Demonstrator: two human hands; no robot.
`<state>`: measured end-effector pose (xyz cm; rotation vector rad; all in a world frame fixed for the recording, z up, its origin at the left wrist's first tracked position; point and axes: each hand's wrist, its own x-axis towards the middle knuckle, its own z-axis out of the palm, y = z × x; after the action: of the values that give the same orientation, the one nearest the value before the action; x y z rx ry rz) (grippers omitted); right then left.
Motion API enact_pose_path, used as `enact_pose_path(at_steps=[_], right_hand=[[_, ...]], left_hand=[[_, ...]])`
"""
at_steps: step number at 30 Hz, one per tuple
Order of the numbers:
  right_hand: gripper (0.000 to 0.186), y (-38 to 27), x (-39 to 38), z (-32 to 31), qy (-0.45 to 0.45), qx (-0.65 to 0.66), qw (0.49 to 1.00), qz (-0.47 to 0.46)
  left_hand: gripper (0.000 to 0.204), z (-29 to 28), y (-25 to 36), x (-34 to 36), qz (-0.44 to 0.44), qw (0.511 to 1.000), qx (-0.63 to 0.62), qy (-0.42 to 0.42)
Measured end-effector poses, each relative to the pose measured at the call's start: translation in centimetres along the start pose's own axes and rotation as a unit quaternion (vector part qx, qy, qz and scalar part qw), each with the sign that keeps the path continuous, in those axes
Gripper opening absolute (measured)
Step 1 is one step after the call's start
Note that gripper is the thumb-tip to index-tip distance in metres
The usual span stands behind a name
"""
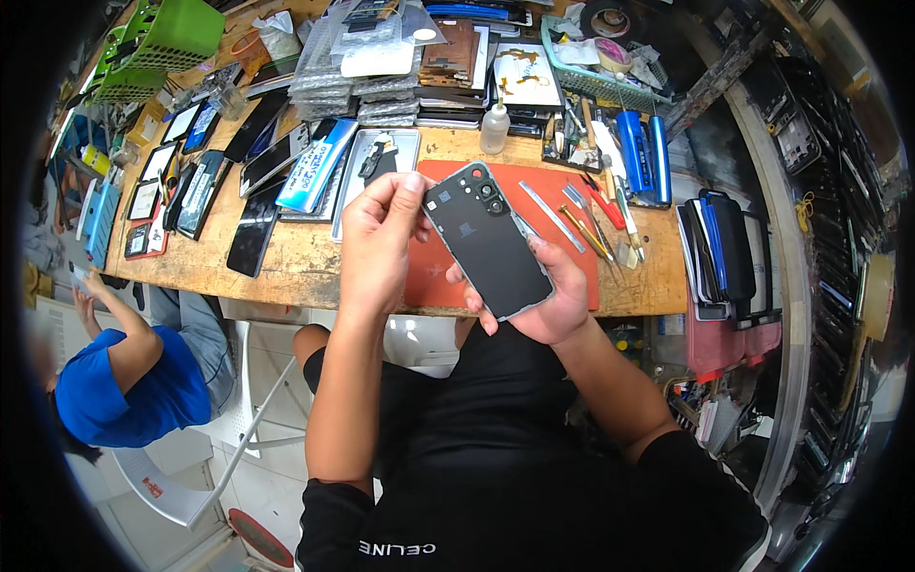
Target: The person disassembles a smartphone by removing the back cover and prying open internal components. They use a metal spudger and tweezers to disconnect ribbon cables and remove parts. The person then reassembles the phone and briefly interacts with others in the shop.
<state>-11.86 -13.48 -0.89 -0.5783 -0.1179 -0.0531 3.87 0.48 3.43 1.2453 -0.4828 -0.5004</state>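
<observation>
A dark smartphone (486, 243), its back facing up, is held tilted above an orange-red work mat (443, 286). Round camera lenses sit near its top end, and its frame edge looks pale. My right hand (560, 296) cradles the lower end, with the thumb along the right edge and fingertips showing at the lower left edge. At the upper left corner, my left hand (381, 229) is closed in a pinch, thumb and curled fingers against the phone's edge. Whether a small piece is also between those fingertips is hidden.
On the mat's right lie a metal ruler (551, 217), tweezers and red-handled pliers (608, 205). A dropper bottle (495, 129) stands behind. Phones (253, 234) and a blue-white packet (317, 167) crowd the left. Another person in a blue top (133, 391) sits at left.
</observation>
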Motion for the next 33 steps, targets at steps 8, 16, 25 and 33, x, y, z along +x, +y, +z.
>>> enact_pose_path(at_steps=[8,16,25,33], right_hand=[[0.053,-4.9,-0.1,0.5,0.201,-0.600,0.760,-0.149],[0.056,-1.0,0.4,-1.0,0.200,-0.874,0.414,-0.157],[0.056,-0.7,0.5,-0.8,0.190,-0.889,0.396,-0.128],[0.054,-1.1,0.8,-0.9,0.163,-0.888,0.412,-0.124]], left_hand=[[0.031,-4.0,-1.0,-1.1,0.070,0.987,0.088,0.119],[0.025,-1.8,-4.7,0.5,0.120,0.942,0.308,0.062],[0.016,-0.9,-4.7,1.8,0.203,0.784,0.586,-0.019],[0.021,-0.3,-5.0,1.2,0.212,0.742,0.636,-0.006]])
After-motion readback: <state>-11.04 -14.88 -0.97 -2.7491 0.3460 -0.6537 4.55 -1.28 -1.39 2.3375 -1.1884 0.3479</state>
